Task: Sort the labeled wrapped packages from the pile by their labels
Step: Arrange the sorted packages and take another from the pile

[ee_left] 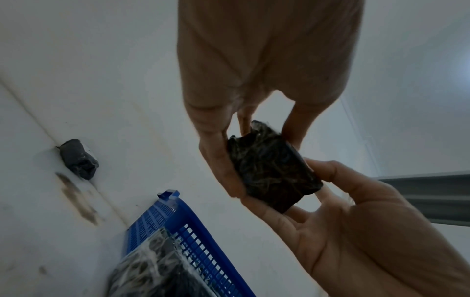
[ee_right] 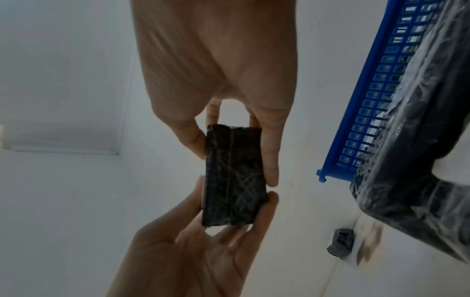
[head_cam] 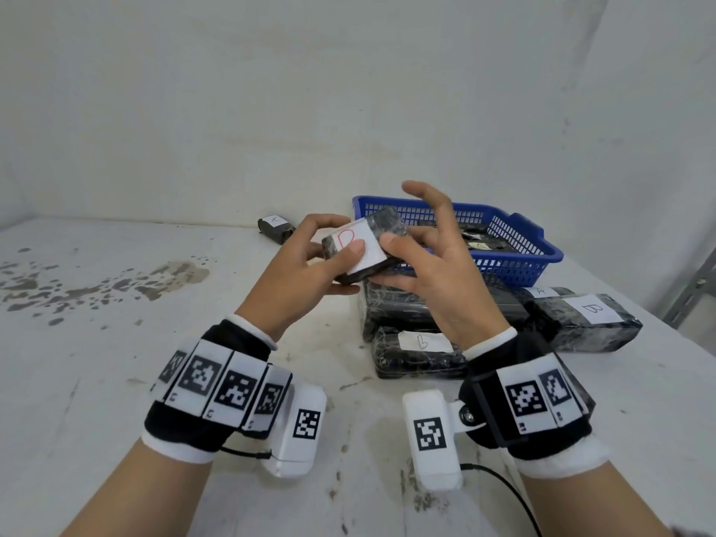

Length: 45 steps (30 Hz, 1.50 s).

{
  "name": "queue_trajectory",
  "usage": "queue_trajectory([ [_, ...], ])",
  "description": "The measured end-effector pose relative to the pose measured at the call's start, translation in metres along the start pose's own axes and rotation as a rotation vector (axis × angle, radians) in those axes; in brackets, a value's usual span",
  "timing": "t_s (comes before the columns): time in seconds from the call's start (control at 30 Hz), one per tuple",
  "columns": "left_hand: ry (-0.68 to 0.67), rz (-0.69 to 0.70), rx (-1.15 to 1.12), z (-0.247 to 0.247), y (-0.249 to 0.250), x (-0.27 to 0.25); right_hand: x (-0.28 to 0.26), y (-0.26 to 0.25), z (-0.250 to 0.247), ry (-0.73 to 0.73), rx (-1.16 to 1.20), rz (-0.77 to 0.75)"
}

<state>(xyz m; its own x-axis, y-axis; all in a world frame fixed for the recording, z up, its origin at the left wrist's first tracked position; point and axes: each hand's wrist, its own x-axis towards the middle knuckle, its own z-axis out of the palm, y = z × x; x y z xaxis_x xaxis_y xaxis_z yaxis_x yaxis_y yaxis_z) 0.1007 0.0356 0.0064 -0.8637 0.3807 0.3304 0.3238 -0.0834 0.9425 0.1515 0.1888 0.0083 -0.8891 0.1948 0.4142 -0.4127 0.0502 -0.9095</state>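
Observation:
A small black wrapped package (head_cam: 372, 236) with a white label bearing a red letter like a D is held above the table between both hands. My left hand (head_cam: 341, 267) pinches its left end, thumb on the label and fingers underneath. My right hand (head_cam: 387, 261) grips the right end with thumb on top and fingers below, index finger raised. The left wrist view shows the package's dark end (ee_left: 269, 172). Its underside (ee_right: 232, 176) fills the middle of the right wrist view. Below the hands, labeled packages (head_cam: 418, 354) lie in a pile.
A blue basket (head_cam: 515, 234) with more wrapped packages stands at the back right. A package labeled B (head_cam: 581, 319) and one labeled A (head_cam: 542, 292) lie to the right. A lone small package (head_cam: 276, 228) sits by the back wall. The table (head_cam: 116, 343) is stained at left.

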Motion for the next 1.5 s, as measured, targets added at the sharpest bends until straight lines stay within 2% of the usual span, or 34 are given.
queue_trajectory([
  [0.07, 0.084, 0.046, -0.035, 0.002, 0.001, 0.0, 0.0, -0.001, 0.001, -0.051, -0.058, 0.03],
  [0.17, 0.162, 0.048, -0.094, 0.0, 0.003, 0.002, 0.0, -0.001, -0.001, -0.039, -0.179, 0.027],
  [0.37, 0.108, 0.067, -0.042, -0.005, 0.003, 0.001, 0.001, 0.001, -0.003, -0.012, -0.163, 0.035],
  [0.73, 0.139, 0.083, -0.034, -0.007, 0.002, 0.004, 0.003, 0.003, -0.003, 0.003, -0.122, 0.059],
  [0.93, 0.051, 0.164, 0.059, -0.006, -0.003, 0.005, 0.002, 0.001, -0.013, -0.055, -0.336, 0.046],
  [1.07, 0.012, 0.061, 0.069, -0.002, -0.006, 0.015, 0.012, -0.003, -0.032, -0.021, -0.433, 0.094],
  [1.27, 0.074, -0.095, 0.232, -0.019, -0.004, 0.059, 0.065, -0.008, -0.071, 0.208, -0.465, 0.104],
  [1.4, 0.05, -0.166, 0.404, -0.019, -0.015, 0.092, 0.109, -0.01, -0.087, 0.217, -0.543, 0.239],
  [1.5, 0.031, -0.182, 0.48, -0.011, -0.028, 0.114, 0.138, -0.006, -0.089, 0.149, -0.675, 0.34],
])
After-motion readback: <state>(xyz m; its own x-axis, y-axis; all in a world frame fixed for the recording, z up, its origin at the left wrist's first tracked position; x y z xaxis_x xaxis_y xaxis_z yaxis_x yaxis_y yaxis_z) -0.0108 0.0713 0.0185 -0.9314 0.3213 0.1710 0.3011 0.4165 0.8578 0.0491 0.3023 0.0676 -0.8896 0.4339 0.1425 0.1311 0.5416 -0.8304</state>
